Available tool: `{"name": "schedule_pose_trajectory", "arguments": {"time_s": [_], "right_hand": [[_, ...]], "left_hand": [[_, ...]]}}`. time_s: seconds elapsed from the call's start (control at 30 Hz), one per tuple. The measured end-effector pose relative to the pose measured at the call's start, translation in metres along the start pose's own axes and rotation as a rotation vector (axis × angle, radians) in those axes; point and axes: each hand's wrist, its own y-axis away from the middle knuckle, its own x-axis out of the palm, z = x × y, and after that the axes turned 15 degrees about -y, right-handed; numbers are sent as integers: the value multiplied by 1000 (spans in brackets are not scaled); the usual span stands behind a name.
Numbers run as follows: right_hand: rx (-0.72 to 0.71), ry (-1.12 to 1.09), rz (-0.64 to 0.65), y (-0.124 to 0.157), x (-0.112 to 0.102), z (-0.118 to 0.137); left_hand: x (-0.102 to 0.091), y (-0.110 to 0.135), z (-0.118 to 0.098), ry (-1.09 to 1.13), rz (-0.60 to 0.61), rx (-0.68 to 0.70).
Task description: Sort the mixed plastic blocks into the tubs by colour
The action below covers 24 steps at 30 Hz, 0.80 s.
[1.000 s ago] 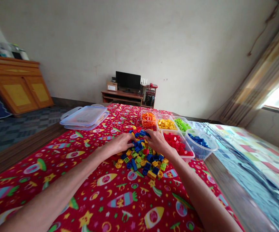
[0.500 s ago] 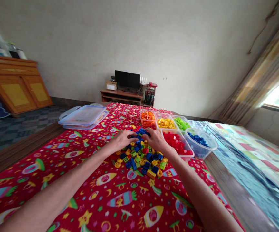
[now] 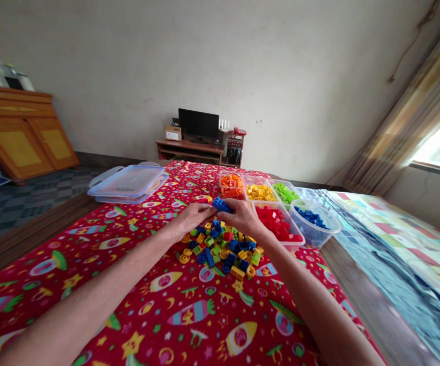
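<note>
A heap of small mixed-colour bricks [image 3: 223, 249] lies on the red rocket-print cloth [image 3: 189, 315]. My left hand [image 3: 191, 216] and my right hand [image 3: 243, 216] meet just above the far side of the heap. Between their fingertips they hold a bunch of blue bricks [image 3: 222, 205], lifted off the heap. Both hands have their fingers curled round it. To the right stand clear tubs: red bricks [image 3: 279, 223], blue bricks [image 3: 311, 217], orange bricks [image 3: 232, 186], yellow bricks [image 3: 261, 193] and green bricks [image 3: 286, 193].
Clear plastic lids [image 3: 128, 181] lie stacked at the cloth's far left. The table edge [image 3: 357, 290] runs down the right, next to a patterned mat. A wooden cabinet [image 3: 22, 134] stands at the left wall, a low desk with a monitor [image 3: 199, 127] at the back.
Both hands rose from the far side of the heap and came together, lifting a bunch of blue bricks clear of the pile.
</note>
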Motion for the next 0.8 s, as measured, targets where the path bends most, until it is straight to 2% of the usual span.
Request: {"name": "schedule_pose_trajectory", "arguments": {"time_s": [0.13, 0.27, 0.43, 0.63, 0.8], "right_hand": [[2, 87, -73, -1, -5, 6], [0, 231, -188, -2, -21, 8], [7, 432, -293, -1, -50, 4], [-9, 517, -419, 4, -86, 9], [104, 552, -573, 21, -128, 18]], "left_hand": [[1, 1, -3, -18, -5, -2], [1, 0, -1, -98, -29, -6], [-1, -3, 4, -138, -33, -9], [-3, -5, 10, -141, -50, -6], [-5, -9, 19, -160, -30, 40]]}}
